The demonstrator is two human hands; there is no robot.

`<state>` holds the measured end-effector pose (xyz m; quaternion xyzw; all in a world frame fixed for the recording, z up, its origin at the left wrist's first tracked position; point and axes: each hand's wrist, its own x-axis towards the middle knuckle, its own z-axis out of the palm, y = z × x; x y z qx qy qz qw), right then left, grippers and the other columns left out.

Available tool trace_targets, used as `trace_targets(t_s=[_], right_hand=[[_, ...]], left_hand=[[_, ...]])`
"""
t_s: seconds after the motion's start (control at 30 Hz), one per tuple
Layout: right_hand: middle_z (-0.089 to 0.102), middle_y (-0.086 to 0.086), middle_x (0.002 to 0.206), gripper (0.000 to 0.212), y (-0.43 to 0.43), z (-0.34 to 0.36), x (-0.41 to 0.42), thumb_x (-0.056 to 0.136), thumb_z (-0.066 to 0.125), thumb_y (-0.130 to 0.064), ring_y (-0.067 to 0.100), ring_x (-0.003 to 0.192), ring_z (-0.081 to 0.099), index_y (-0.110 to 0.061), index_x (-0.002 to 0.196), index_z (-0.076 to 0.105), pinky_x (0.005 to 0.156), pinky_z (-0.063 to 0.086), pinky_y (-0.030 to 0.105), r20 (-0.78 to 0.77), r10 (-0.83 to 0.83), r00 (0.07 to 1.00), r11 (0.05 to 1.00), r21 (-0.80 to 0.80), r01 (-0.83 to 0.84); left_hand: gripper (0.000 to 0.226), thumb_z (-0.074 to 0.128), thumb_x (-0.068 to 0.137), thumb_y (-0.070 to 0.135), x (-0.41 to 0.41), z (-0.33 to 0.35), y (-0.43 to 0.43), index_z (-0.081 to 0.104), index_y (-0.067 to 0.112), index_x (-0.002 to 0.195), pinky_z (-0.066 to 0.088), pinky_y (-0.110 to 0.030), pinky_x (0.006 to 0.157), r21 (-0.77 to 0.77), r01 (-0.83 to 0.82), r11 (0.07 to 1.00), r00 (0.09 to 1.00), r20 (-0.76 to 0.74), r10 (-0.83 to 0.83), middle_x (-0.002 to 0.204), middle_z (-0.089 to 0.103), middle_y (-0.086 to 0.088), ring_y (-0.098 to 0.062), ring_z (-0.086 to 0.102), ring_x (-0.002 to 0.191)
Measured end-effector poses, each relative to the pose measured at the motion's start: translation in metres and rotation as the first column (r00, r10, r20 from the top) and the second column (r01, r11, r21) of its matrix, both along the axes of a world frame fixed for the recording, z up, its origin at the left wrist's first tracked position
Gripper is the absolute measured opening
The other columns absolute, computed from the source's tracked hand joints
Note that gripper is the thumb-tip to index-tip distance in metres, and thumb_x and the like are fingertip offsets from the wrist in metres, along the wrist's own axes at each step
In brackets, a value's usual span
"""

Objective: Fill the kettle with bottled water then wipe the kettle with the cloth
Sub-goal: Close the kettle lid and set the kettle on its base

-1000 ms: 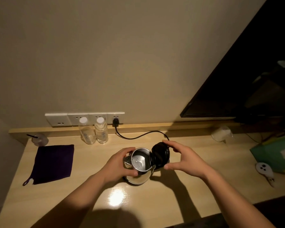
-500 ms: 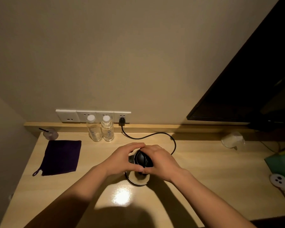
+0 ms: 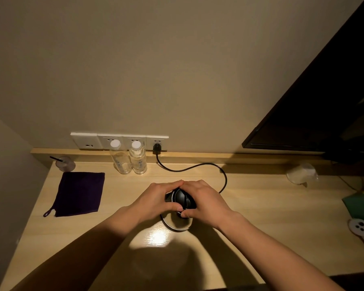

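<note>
Both hands wrap the electric kettle at the centre of the frame: the left hand curls round its left side, the right hand cups the black lid, and their fingertips meet behind it. The kettle stands on the wooden worktop. Left of it, well apart, lies the dark purple cloth. Two water bottles stand upright above centre, beneath the wall sockets.

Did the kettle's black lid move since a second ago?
Yes. The round black kettle lid swung from open on the right down onto the steel kettle, which stayed put near the black power cord.
</note>
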<state>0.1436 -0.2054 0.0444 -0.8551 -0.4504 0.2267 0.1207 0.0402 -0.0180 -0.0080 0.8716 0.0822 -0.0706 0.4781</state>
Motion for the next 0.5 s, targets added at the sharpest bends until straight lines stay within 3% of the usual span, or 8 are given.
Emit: trace_targets(t_s=[0.1,0.2,0.3,0.37,0.43,0.5], right_hand=[[0.056,-0.008,0.154,0.088,0.000,0.002,-0.001,0.080,0.087,-0.047,0.019,0.136,0.046,-0.033,0.156,0.044,0.107,0.049,0.041,-0.003,-0.005,1.000,1.000,0.003,0.005],[0.053,-0.009,0.157,0.089,-0.003,0.004,-0.003,0.082,0.086,-0.048,0.018,0.140,0.045,-0.034,0.157,0.040,0.111,0.047,0.039,-0.013,-0.011,1.000,1.000,0.016,0.011],[0.050,-0.008,0.160,0.095,-0.008,0.004,-0.006,0.080,0.086,-0.053,0.017,0.148,0.042,-0.034,0.158,0.036,0.120,0.039,0.038,-0.043,-0.049,0.998,0.999,0.021,0.050],[0.049,-0.009,0.160,0.097,-0.007,0.007,-0.009,0.078,0.084,-0.061,0.015,0.148,0.043,-0.036,0.158,0.035,0.122,0.036,0.038,-0.005,-0.075,0.997,0.997,0.031,0.075],[0.050,-0.012,0.159,0.091,0.002,0.012,-0.014,0.080,0.079,-0.065,0.013,0.148,0.044,-0.038,0.157,0.038,0.122,0.034,0.036,0.035,-0.090,0.995,0.994,0.068,0.087],[0.051,-0.014,0.158,0.080,0.023,0.017,-0.022,0.087,0.073,-0.066,0.010,0.146,0.044,-0.039,0.155,0.042,0.120,0.034,0.032,0.032,-0.070,0.997,0.991,0.115,0.066]], left_hand=[[0.089,0.090,0.070,0.047,0.000,0.003,0.000,0.049,0.033,0.149,0.027,0.007,0.097,-0.007,-0.010,1.000,1.000,-0.018,0.010,0.144,0.061,0.009,0.016,0.043,0.124],[0.089,0.091,0.069,0.046,-0.001,0.009,0.000,0.050,0.034,0.148,0.029,0.002,0.101,-0.025,-0.028,0.999,0.999,-0.028,0.027,0.146,0.060,0.010,0.002,0.049,0.132],[0.089,0.092,0.071,0.039,-0.014,0.013,0.003,0.049,0.031,0.149,0.037,-0.019,0.113,-0.117,-0.159,0.980,0.987,-0.050,0.154,0.150,0.054,0.010,-0.008,0.047,0.139],[0.087,0.092,0.074,0.031,-0.033,0.013,0.013,0.049,0.027,0.150,0.046,-0.012,0.100,-0.228,-0.304,0.925,0.953,-0.075,0.295,0.147,0.053,0.012,-0.008,0.048,0.135],[0.079,0.089,0.077,0.019,-0.055,0.011,0.032,0.052,0.020,0.147,0.050,-0.001,0.074,-0.343,-0.478,0.808,0.876,-0.123,0.466,0.140,0.056,0.008,-0.012,0.051,0.127],[0.063,0.084,0.083,0.012,-0.080,0.007,0.061,0.058,0.010,0.141,0.049,-0.001,0.065,-0.326,-0.647,0.689,0.756,-0.160,0.635,0.133,0.062,-0.003,-0.017,0.057,0.120]])
